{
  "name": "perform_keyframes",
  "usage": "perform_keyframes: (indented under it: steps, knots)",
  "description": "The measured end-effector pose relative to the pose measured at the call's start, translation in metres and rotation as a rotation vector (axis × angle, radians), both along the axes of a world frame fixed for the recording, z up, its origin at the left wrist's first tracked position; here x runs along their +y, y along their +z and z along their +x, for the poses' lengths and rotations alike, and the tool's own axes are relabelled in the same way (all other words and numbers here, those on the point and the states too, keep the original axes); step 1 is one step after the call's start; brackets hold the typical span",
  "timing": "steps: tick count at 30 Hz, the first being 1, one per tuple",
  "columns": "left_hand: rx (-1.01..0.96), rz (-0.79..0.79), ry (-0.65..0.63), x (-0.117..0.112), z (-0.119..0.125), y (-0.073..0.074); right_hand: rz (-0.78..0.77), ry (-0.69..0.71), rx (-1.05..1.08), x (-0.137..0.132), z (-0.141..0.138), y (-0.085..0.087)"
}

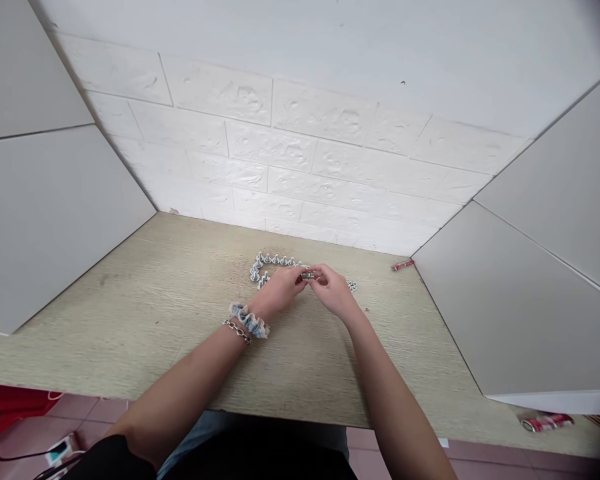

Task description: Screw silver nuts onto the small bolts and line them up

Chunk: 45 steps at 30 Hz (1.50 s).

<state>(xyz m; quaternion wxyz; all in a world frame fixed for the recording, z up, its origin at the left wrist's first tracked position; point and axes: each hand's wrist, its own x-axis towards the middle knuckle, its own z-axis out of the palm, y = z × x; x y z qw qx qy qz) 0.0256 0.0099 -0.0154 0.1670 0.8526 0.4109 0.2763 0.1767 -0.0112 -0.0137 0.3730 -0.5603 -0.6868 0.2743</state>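
Observation:
Both my hands meet over the middle of the wooden tabletop (130, 313). My left hand (281, 288) and my right hand (333, 288) pinch a small metal screw (307, 274) between their fingertips. Just behind the left hand, several small silver screws (267, 263) stand in a curved row on the table. A few more small metal parts (352, 285) lie right of my right hand. My left wrist carries a chain bracelet and a frilled scrunchie (250, 320).
A red pen (403, 265) lies at the back right by the white brick wall (305, 160). Grey panels (45, 220) close the desk on both sides. A red-and-white object (545, 421) lies at the front right edge. Red items and a cable sit on the floor at left.

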Motion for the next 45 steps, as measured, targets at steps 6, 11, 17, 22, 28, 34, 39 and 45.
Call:
perform_keyframes:
  steps: [6,11,17,22,28,34,39,45]
  knots:
    - [0.01,0.003,0.005,-0.0011,0.0001,0.001,-0.04,-0.099,-0.207,-0.0026,0.002,-0.0014]
    - [0.02,0.011,0.016,-0.0001,0.0002,0.0006,-0.007,-0.177,-0.172,-0.0039,0.0021,0.0015]
    - [-0.01,0.008,-0.014,0.0011,0.0004,-0.0016,-0.02,-0.021,-0.048,-0.0013,-0.001,0.0005]
    - [0.006,0.033,-0.012,0.0011,0.0006,-0.0018,-0.006,-0.017,-0.095,-0.002,0.0021,-0.001]
    - [0.022,0.047,0.001,0.0015,0.0003,-0.0016,-0.064,-0.153,-0.166,-0.004,0.0045,0.0027]
    - [-0.024,0.045,-0.023,-0.0003,-0.0001,-0.0011,-0.034,-0.04,-0.052,-0.0033,0.0,0.0037]
    - [-0.015,0.034,-0.022,-0.0002,-0.0006,0.0001,-0.071,-0.089,-0.202,-0.0051,0.0011,0.0032]
    - [-0.013,0.031,-0.019,0.0004,-0.0005,-0.0001,-0.047,-0.128,-0.14,-0.0038,0.0007,0.0028]
